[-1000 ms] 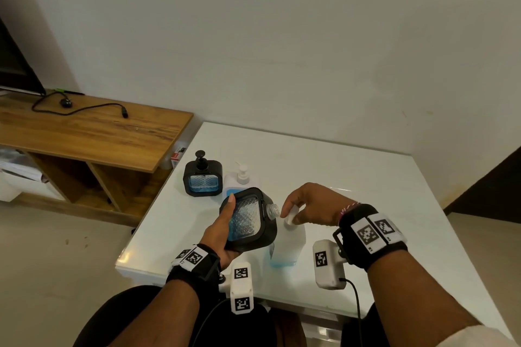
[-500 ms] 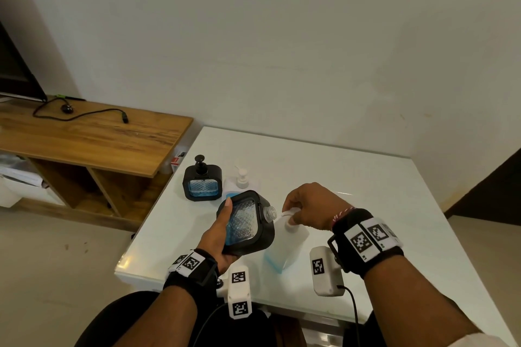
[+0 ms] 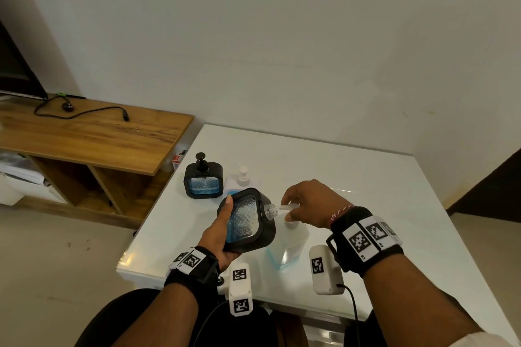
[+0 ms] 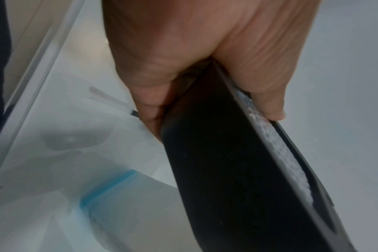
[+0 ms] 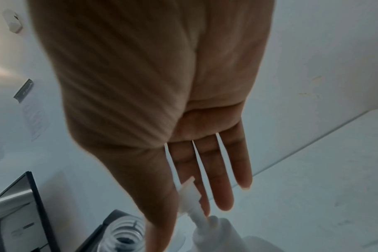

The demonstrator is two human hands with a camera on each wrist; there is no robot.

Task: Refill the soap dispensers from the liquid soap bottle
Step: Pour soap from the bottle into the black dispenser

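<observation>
Low in the centre of the head view, the left hand [image 3: 222,236] grips a black soap dispenser [image 3: 248,221] tilted sideways, its open threaded neck [image 3: 271,211] pointing right. Just beside it, the right hand [image 3: 310,203] pinches the white pump nozzle [image 3: 288,207] of the clear soap bottle [image 3: 287,248], which leans on the white table [image 3: 366,191]. Two more dispensers, one black [image 3: 203,176] and one white-topped [image 3: 242,176], stand behind, nearer the frame's middle.
</observation>
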